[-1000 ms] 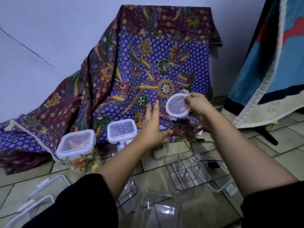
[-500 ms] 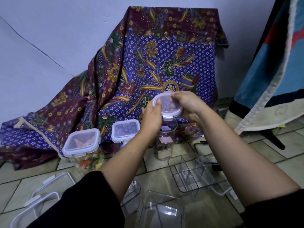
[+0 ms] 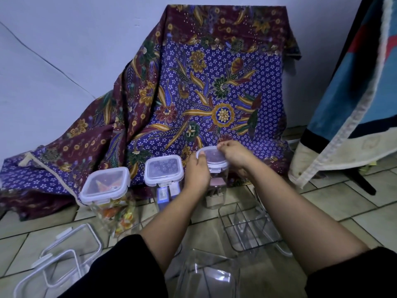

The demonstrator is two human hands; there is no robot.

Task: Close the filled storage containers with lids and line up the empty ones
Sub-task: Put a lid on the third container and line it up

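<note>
A round white-rimmed lid point(image 3: 211, 158) lies on top of a tall clear round container point(image 3: 216, 190) with pinkish and brown pieces inside. My left hand point(image 3: 196, 174) grips the lid's left edge and the container's side. My right hand point(image 3: 234, 154) presses on the lid's right edge. To the left stand two filled square containers with lids on: one with blue packets point(image 3: 164, 171) and one with colourful pieces point(image 3: 106, 183). An empty clear container point(image 3: 207, 276) sits near me, between my forearms.
Two loose rectangular lids point(image 3: 64, 254) lie on the tiled floor at the lower left. A clear divided container point(image 3: 249, 226) rests at the right of my arms. A patterned batik cloth point(image 3: 204, 93) drapes behind; a hanging blue cloth point(image 3: 354, 93) is at the right.
Both hands have brought the round lid down from mid-air onto the round container's mouth. My left hand closed around the lid and container.
</note>
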